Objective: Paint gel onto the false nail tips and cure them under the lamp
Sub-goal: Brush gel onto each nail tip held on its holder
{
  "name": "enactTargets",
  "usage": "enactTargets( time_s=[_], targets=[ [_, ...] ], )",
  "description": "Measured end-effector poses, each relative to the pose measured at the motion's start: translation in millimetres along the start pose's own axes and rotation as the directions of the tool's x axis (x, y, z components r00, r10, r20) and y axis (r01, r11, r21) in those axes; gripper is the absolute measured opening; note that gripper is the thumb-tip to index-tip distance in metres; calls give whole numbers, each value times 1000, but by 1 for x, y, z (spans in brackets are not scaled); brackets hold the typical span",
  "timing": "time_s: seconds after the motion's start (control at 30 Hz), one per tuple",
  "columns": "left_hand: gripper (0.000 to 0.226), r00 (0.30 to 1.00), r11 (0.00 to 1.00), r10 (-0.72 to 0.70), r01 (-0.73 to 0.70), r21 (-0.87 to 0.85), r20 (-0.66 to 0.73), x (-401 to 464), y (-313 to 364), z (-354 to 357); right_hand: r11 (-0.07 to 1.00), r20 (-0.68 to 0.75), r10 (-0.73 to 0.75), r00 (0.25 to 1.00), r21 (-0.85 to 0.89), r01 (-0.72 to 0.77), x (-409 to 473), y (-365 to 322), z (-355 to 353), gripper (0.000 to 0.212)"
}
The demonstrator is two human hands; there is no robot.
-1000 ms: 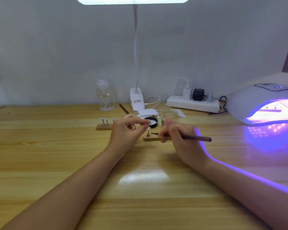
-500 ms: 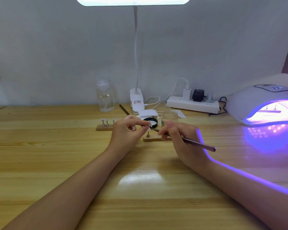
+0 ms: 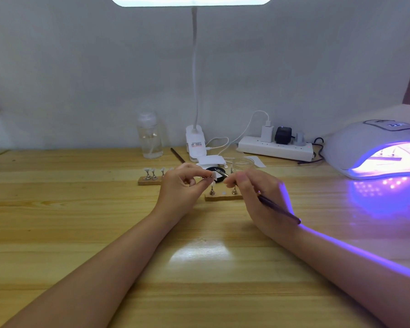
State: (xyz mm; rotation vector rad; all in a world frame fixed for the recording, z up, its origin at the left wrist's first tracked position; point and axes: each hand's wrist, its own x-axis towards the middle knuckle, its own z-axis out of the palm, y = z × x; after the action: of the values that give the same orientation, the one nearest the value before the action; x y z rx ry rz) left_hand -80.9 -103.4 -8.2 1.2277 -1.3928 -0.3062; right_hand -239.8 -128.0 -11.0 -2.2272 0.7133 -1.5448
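Left hand (image 3: 182, 185) raised above desk (image 3: 81, 233), fingers pinching nail tip (image 3: 214, 176) mid-scene. Right hand (image 3: 258, 195) grips brush (image 3: 277, 207), bristles touching tip. Curing lamp (image 3: 365, 147) glowing far right.

- Both my forearms are bare from the bottom edge of the head view up to the wrists; no sleeves show.
- My left hand (image 3: 180, 185): bare, no glove, no ring or watch visible.
- My right hand (image 3: 258, 195): bare too, nothing on the wrist.
- Fingernails look short and plain; too small to tell any polish.
- A violet strip of light runs along the outer edge of my right forearm and hand.
- Left forearm is lit evenly, white light only.
- Nothing else of me is in shot.
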Motion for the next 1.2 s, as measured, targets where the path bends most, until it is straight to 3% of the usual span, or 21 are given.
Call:
enactTargets(
  time_s=[0.17, 0.33, 0.5, 0.6, 0.77, 0.93, 1.07, 1.2],
  targets=[
    [22, 1000, 1000, 8, -8, -5, 2, 0, -1, 0, 986, 57, 129, 990, 98, -134, -2, 0, -1, 42],
    [24, 1000, 1000, 18, -18, -20, 7, 1, -1, 0, 997, -10, 14, 1000, 69, -13, -1, -1, -1, 40],
    [23, 1000, 999, 14, -14, -42, -3, 1, -2, 1, 991, 78, 73, 994, 111, -81, -3, 2, -1, 48],
    [23, 1000, 999, 24, -25, -49, -9, 1, -2, 0, 988, 52, 45, 998, 145, -52, -3, 1, -1, 43],
    [23, 1000, 998, 16, -16, -56, -3, 1, -3, -1, 999, 35, 4, 999, 44, -5, 0, 2, 0, 41],
    [23, 999, 997, -22, 20, -74, -30, 1, -3, -1, 986, 111, 56, 992, 150, -73, -2, 0, -1, 38],
    [18, 999, 995, 45, -47, -83, -28, 0, -2, 0, 995, -56, -69, 996, -70, 65, 2, -1, -2, 26],
    [21, 986, 985, 165, -163, -52, 36, -2, 1, 0, 986, -26, -75, 997, -151, 70, 3, 4, 0, 35]
  ],
)
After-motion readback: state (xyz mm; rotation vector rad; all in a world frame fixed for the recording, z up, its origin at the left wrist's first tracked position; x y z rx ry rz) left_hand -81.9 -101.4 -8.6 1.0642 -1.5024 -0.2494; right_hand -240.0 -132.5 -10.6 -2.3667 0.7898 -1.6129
